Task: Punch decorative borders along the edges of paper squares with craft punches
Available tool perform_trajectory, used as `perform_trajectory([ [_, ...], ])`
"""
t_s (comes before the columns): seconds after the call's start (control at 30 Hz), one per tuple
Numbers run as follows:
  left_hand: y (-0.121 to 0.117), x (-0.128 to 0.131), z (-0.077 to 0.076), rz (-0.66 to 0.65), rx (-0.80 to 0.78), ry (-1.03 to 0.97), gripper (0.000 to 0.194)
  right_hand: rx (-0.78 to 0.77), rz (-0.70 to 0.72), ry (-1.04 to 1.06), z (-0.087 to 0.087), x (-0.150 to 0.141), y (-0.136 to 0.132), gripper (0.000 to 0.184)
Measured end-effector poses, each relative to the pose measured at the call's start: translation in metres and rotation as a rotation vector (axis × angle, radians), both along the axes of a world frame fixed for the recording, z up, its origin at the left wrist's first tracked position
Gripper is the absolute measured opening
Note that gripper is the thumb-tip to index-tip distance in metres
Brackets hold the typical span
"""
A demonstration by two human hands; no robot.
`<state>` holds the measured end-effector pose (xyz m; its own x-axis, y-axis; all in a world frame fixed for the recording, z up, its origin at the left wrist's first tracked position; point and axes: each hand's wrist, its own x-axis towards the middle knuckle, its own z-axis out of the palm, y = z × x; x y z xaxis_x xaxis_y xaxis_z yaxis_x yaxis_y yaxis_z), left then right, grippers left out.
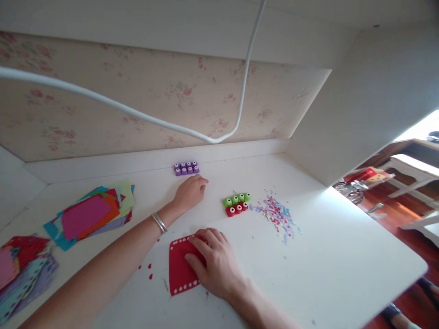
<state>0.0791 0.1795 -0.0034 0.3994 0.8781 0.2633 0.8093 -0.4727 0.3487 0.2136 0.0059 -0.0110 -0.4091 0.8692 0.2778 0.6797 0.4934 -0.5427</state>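
My left hand (pixel 191 192), a silver bangle on its wrist, hovers over or rests on the white table just in front of the purple paper punches (pixel 187 169). Its fingers are curled, and whatever they may hold is hidden beneath. My right hand (pixel 217 258) lies with fingers apart on a red paper card (pixel 181 265), pressing its right part; heart and star cut-outs run along the card's edges. Beyond that hand stand green paper punches (pixel 236 198) in a row, with three red paper punches (pixel 237 209) in front. Small red hearts (pixel 150 270) lie left of the card.
Confetti (pixel 276 212) is spread right of the punches. Coloured paper sheets (pixel 91 214) are stacked at left, with punched cards (pixel 25 269) nearer. A white cable (pixel 154 121) hangs across the view. The table's rounded corner (pixel 423 267) is at right, beside a person's foot (pixel 394 315).
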Motion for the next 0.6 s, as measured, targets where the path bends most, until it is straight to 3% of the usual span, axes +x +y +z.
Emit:
perform_trajectory([
  [0.13, 0.014, -0.039, 0.002, 0.216, 0.088, 0.073, 0.036, 0.001, -0.214, -0.051, -0.002, 0.003, 0.002, 0.033],
  [0.23, 0.023, -0.064, -0.001, 0.297, 0.110, 0.131, 0.042, -0.039, -0.273, -0.138, -0.003, 0.005, 0.003, 0.039],
  [0.43, 0.035, -0.088, -0.009, 0.178, 0.059, 0.250, 0.057, -0.043, -0.267, -0.133, -0.009, 0.007, 0.008, 0.025],
  [0.6, 0.030, -0.093, -0.003, 0.169, 0.037, 0.311, 0.046, -0.058, -0.211, 0.065, -0.014, 0.007, 0.013, 0.015],
])
